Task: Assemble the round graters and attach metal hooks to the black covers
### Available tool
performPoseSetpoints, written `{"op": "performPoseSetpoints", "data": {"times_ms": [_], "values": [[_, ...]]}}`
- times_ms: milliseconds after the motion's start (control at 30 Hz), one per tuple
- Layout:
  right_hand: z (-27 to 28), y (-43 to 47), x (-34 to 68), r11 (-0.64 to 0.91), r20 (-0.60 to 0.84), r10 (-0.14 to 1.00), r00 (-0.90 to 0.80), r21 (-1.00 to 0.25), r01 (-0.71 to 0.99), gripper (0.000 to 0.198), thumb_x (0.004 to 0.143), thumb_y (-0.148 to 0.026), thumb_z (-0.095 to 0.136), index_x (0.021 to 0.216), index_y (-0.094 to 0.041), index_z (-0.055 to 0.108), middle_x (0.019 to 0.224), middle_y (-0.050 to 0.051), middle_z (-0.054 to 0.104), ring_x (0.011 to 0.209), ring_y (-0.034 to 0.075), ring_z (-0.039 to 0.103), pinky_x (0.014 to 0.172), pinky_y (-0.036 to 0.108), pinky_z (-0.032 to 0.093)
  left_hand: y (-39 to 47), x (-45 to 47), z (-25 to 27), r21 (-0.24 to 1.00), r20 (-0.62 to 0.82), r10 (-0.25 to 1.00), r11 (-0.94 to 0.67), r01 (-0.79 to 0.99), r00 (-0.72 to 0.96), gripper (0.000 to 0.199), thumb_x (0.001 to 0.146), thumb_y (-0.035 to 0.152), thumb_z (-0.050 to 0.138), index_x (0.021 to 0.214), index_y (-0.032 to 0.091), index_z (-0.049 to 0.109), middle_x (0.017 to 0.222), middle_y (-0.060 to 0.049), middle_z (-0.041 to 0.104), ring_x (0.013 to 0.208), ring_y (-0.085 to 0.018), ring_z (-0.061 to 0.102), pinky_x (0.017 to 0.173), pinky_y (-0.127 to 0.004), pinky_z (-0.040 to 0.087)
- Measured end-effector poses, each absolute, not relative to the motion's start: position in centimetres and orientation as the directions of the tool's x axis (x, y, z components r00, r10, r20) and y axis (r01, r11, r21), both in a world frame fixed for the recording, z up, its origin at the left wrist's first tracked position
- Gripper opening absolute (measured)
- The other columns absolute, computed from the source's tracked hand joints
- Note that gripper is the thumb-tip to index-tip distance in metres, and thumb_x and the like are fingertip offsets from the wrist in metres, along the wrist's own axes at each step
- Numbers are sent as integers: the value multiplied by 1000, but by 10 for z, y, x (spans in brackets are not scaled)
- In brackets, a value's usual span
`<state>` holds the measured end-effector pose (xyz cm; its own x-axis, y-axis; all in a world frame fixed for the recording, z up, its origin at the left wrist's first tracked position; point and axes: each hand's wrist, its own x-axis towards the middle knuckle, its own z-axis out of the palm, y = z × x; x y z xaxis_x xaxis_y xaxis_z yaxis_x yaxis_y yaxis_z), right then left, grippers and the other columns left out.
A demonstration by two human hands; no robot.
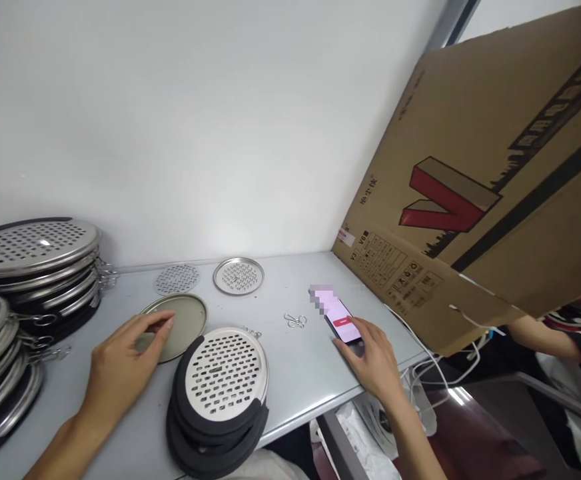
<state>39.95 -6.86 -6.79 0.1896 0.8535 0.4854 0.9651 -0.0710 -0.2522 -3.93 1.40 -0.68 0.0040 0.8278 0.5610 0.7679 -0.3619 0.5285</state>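
Observation:
My left hand [125, 363] is over the left side of a plain round metal disc [185, 325] with a raised rim. Thumb and index finger are pinched; I cannot make out anything between them. On the right, my right hand [373, 357] has its thumb and fingers around the lower end of a smartphone [339, 313] lying on the table, its screen lit. Between the hands, near the front edge, stands a small stack of round perforated metal plates with black rims [225, 377]. Small wire clips [295, 321] lie left of the phone.
A loose perforated disc [176, 279] and a rimmed perforated disc [239, 276] lie near the wall. Tall stacks of round plates [35, 247] stand at the left of the grey table [300, 373]. A large cardboard box [470, 167] leans in from the right, above white cables [438, 383]. Another person's arm [545, 340] shows beyond.

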Motion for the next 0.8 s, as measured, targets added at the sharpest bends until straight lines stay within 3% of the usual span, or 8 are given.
{"op": "performPoseSetpoints", "data": {"times_ms": [267,433,800], "values": [[-76,-67,403,-83,504,844,184,-216,973,55,87,-58,55,129,-23,56,125,12,60,115,32,54,98,50,45,14,-37,-6,578,517,856,-358,734,10,29,88,47,54,96,25,71,95,0,75,84,-19,69,79,-25,52],[-75,-67,403,-84,501,846,181,-210,974,52,87,-58,56,127,-25,58,125,11,60,116,32,53,98,50,45,15,-38,-7,574,506,863,-348,741,13,28,88,47,54,96,26,71,95,1,75,80,-17,69,67,-23,51],[-72,-68,401,-84,490,853,180,-212,974,49,88,-56,56,126,-25,60,124,11,60,116,31,53,99,49,45,16,-39,-10,569,511,859,-366,737,32,29,88,48,54,97,26,70,97,1,74,81,-18,69,73,-26,51]]}}
